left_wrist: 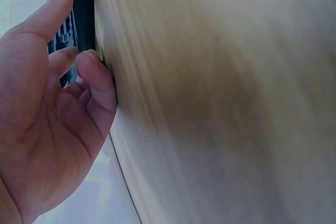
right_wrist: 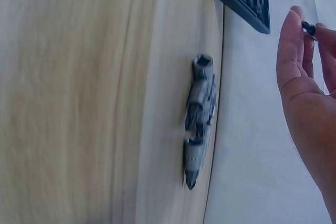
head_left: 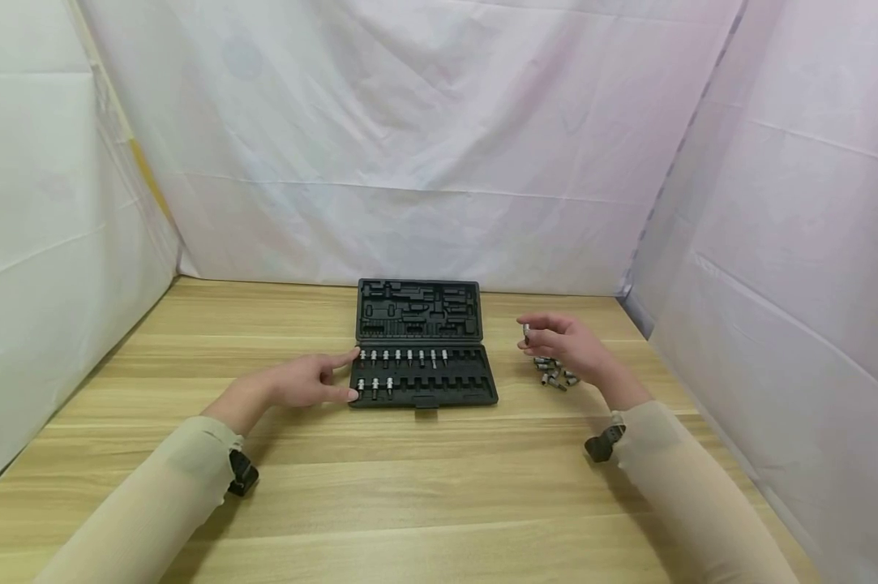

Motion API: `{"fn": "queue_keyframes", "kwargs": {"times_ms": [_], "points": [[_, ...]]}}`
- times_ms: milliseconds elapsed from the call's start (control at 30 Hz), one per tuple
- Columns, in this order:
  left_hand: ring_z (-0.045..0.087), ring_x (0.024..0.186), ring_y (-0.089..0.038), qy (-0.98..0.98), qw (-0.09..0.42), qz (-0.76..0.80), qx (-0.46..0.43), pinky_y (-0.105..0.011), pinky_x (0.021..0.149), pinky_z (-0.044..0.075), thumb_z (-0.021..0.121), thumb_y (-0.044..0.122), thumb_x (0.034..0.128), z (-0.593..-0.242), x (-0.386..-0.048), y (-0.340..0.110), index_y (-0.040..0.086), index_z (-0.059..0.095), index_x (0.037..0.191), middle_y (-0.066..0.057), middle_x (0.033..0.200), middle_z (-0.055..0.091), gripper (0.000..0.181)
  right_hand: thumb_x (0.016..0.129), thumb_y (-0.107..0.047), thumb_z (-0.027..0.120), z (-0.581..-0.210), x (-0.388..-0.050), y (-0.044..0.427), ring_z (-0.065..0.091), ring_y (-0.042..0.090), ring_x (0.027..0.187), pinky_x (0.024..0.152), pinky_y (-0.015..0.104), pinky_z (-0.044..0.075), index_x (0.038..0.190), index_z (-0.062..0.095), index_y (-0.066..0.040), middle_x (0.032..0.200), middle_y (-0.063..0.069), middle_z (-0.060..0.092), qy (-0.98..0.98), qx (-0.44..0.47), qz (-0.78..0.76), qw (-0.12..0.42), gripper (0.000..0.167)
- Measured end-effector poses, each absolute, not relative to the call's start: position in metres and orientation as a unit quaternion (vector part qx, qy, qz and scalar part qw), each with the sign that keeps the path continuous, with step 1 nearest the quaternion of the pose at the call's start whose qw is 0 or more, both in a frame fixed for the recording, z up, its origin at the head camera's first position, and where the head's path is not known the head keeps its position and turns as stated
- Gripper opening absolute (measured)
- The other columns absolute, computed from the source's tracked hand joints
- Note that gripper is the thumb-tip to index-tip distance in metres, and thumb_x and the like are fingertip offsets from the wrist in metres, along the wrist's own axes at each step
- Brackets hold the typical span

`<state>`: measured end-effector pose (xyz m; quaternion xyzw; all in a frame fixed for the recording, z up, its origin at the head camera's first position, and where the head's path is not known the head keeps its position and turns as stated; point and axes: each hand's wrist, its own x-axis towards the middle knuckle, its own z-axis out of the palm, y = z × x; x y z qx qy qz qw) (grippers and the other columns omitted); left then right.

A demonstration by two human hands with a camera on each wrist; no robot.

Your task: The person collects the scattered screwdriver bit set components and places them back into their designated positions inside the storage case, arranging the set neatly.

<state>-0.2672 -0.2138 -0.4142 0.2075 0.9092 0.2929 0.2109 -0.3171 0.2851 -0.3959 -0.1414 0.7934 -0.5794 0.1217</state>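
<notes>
I've got one bit socket (right_wrist: 308, 27) pinched between the thumb and fingertips of the right hand (head_left: 566, 345), up off the tabletop (head_left: 409, 487), above and just beside the loose bit sockets (head_left: 553, 379). Left hand (head_left: 303, 381) has thumb and index finger spread along the left edge of the case (head_left: 453, 397), both touching it, other fingers tucked in.

Handling: I'd expect steel, small but dense for its size, rigid, no real fragility. The silver collar looks smooth, so likely to roll or slip in a loose pinch. I'd grip the thick collar and leave the dark tip clear. Case looks like light, stiff plastic and could slide if pushed; the left edge is a sound place to brace it.

Seated bit sockets (head_left: 398, 357): I count eight in the far row, three in the near one, all collar away from me.

Can't make out: fingers cover most of the held piece, so its tip profile and size are unreadable. The right hand's palm side hides part of the pile in the head view; no reliable count. Left wrist view cuts off most of the case and the thumb hides some more. Right wrist view catches only a corner of it.
</notes>
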Motion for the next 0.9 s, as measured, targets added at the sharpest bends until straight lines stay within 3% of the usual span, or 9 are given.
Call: {"fn": "queue_keyframes", "kwargs": {"times_ms": [100, 267, 467, 533, 900], "points": [[0.058, 0.077, -0.019, 0.910, 0.211, 0.291, 0.207, -0.038, 0.075, 0.051, 0.074, 0.053, 0.1030, -0.413, -0.267, -0.213, 0.023, 0.022, 0.177, -0.006, 0.094, 0.064, 0.095, 0.113, -0.012, 0.062, -0.396, -0.315, 0.280, 0.076, 0.010, 0.109, 0.099, 0.027, 0.062, 0.155, 0.053, 0.007, 0.126, 0.003, 0.068, 0.788, -0.144, -0.586, 0.121, 0.047], [0.058, 0.077, -0.019, 0.909, 0.212, 0.293, 0.205, -0.038, 0.074, 0.052, 0.074, 0.053, 0.1029, -0.414, -0.267, -0.214, 0.024, 0.022, 0.177, -0.006, 0.094, 0.065, 0.095, 0.111, -0.009, 0.065, -0.397, -0.315, 0.273, 0.076, 0.009, 0.109, 0.101, 0.027, 0.062, 0.155, 0.053, 0.009, 0.134, 0.003, 0.067, 0.785, -0.141, -0.591, 0.120, 0.049], [0.059, 0.075, -0.020, 0.907, 0.215, 0.298, 0.205, -0.038, 0.073, 0.052, 0.074, 0.053, 0.1029, -0.415, -0.267, -0.213, 0.025, 0.021, 0.177, -0.007, 0.093, 0.065, 0.095, 0.109, -0.012, 0.069, -0.399, -0.316, 0.264, 0.076, 0.010, 0.108, 0.105, 0.040, 0.062, 0.151, 0.058, 0.004, 0.144, 0.028, 0.063, 0.805, -0.143, -0.565, 0.112, 0.046], [0.059, 0.076, -0.019, 0.908, 0.214, 0.296, 0.205, -0.038, 0.074, 0.052, 0.074, 0.053, 0.1030, -0.415, -0.267, -0.213, 0.025, 0.022, 0.177, -0.006, 0.094, 0.066, 0.095, 0.109, -0.015, 0.070, -0.399, -0.317, 0.261, 0.076, 0.011, 0.108, 0.108, 0.045, 0.060, 0.149, 0.062, 0.001, 0.141, 0.030, 0.064, 0.814, -0.146, -0.551, 0.109, 0.044], [0.059, 0.073, -0.019, 0.909, 0.213, 0.294, 0.205, -0.038, 0.073, 0.052, 0.074, 0.052, 0.1031, -0.414, -0.268, -0.213, 0.024, 0.022, 0.177, -0.006, 0.092, 0.065, 0.095, 0.105, -0.020, 0.077, -0.397, -0.320, 0.247, 0.075, 0.027, 0.116, 0.113, 0.061, 0.054, 0.142, 0.064, -0.003, 0.126, 0.014, 0.071, 0.815, -0.127, -0.554, 0.116, 0.043]]}}
